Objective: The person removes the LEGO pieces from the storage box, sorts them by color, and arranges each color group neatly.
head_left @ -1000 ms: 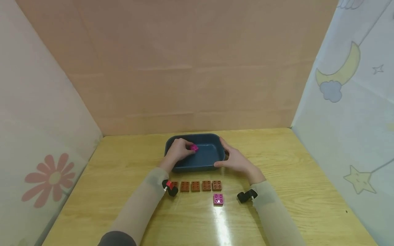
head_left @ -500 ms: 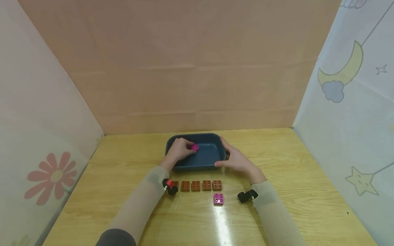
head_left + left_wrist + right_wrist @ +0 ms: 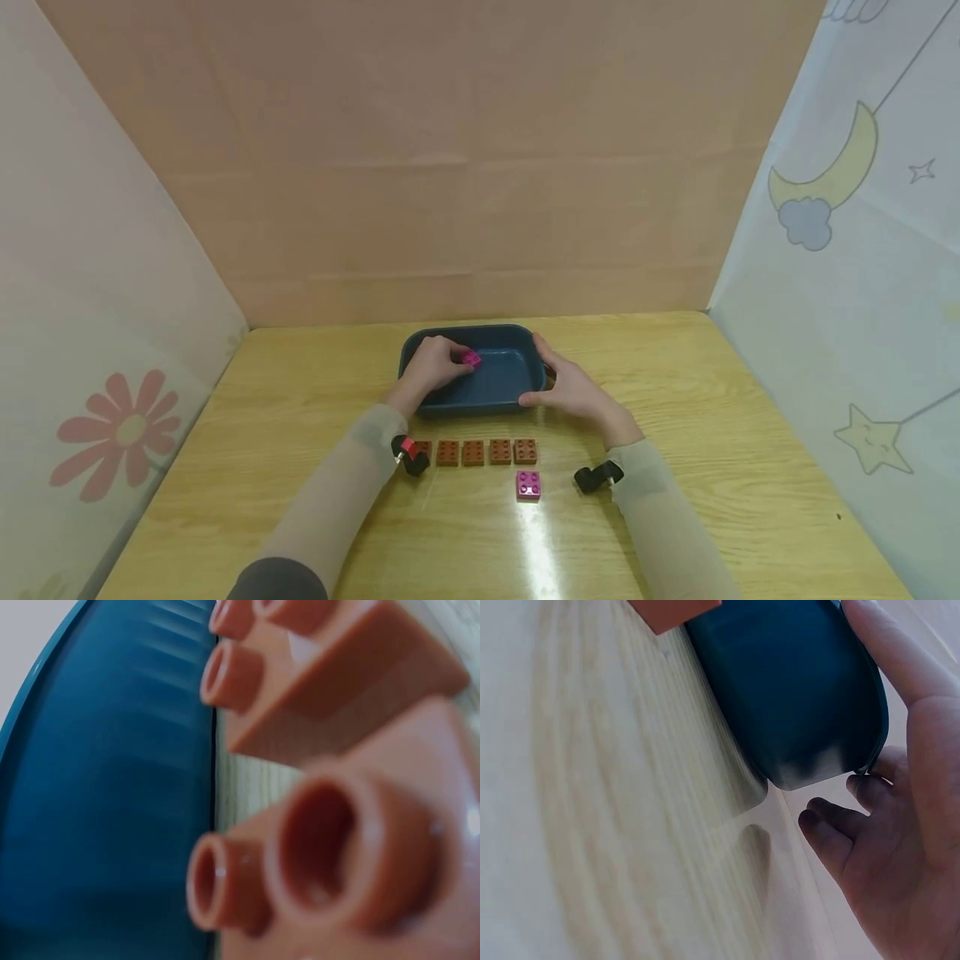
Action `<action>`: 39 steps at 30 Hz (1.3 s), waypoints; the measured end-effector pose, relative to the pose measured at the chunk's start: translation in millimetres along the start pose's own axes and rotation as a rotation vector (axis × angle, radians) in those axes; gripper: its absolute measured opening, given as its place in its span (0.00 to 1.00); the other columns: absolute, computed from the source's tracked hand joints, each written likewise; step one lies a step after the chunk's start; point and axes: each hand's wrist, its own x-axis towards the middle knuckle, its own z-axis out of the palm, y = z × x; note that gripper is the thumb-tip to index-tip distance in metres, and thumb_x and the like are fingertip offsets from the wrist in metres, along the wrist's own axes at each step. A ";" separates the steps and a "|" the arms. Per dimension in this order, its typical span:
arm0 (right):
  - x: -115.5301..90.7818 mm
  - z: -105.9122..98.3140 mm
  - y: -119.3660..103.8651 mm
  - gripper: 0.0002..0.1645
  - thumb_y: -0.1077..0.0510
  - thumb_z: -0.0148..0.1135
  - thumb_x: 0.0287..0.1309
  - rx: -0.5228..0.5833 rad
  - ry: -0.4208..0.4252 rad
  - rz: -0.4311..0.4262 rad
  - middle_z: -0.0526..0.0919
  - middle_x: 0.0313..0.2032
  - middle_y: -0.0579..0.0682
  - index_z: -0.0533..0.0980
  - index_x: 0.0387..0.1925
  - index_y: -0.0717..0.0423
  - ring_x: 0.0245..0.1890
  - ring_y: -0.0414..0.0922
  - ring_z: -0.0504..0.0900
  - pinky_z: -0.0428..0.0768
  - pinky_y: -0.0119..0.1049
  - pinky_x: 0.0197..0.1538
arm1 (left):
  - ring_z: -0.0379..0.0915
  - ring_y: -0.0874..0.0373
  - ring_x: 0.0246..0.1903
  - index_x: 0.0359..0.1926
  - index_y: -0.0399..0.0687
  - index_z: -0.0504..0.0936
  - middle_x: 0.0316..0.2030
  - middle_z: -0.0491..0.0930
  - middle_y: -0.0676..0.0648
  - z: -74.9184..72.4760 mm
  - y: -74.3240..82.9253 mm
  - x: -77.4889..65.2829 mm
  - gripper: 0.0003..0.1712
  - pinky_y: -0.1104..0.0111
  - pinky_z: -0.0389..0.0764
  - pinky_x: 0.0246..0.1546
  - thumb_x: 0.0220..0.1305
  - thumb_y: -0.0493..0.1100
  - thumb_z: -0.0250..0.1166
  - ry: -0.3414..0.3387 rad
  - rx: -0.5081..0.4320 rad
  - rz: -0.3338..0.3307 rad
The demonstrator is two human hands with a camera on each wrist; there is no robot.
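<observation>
A dark blue rectangular tub (image 3: pixel 501 383) stands toward the back of the table. My left hand (image 3: pixel 432 365) reaches in over its left side and pinches a pink toy brick (image 3: pixel 472 358) low inside it, between thumb and fingers. Around the tub's right end lies my right hand (image 3: pixel 573 390), gripping it with the thumb on the front side and the fingers behind. The right wrist view shows that hand (image 3: pixel 892 840) against the tub's end (image 3: pixel 802 697). In the left wrist view only the tub wall (image 3: pixel 105 787) and brown bricks appear; the hand is out of sight.
In front of the tub runs a row of several brown toy bricks (image 3: pixel 473 453), the leftmost partly behind the left wrist camera (image 3: pixel 411 455). A second pink brick (image 3: pixel 528 486) sits nearer. The wooden table (image 3: pixel 750 467) has walls on three sides.
The view has shifted slightly with the head. Both hands, the tub and all the bricks keep their places.
</observation>
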 end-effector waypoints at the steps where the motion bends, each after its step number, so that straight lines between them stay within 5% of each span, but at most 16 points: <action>1: -0.1 0.4 0.3 0.75 0.42 0.83 0.57 0.002 0.000 0.000 0.39 0.86 0.46 0.36 0.87 0.32 0.83 0.55 0.49 0.62 0.56 0.78 | 0.84 0.53 0.52 0.57 0.42 0.91 0.51 0.90 0.44 0.1 0.0 -0.6 0.23 0.56 0.83 0.57 0.65 0.47 0.79 -0.001 -0.002 0.000; 19: 1.8 -0.1 -0.3 0.75 0.44 0.83 0.58 0.018 -0.004 -0.002 0.39 0.86 0.45 0.37 0.87 0.33 0.83 0.54 0.50 0.64 0.56 0.77 | 0.84 0.54 0.50 0.56 0.42 0.91 0.51 0.90 0.44 -1.8 -0.3 -2.0 0.22 0.56 0.83 0.56 0.65 0.46 0.79 0.008 -0.002 0.027; 39: 1.7 0.4 -4.6 0.76 0.41 0.83 0.57 -0.014 0.014 -0.005 0.42 0.86 0.48 0.38 0.88 0.38 0.83 0.57 0.50 0.62 0.58 0.78 | 0.88 0.52 0.51 0.60 0.44 0.90 0.52 0.90 0.44 -14.5 8.3 -5.7 0.24 0.58 0.86 0.54 0.67 0.48 0.78 0.085 -0.141 0.097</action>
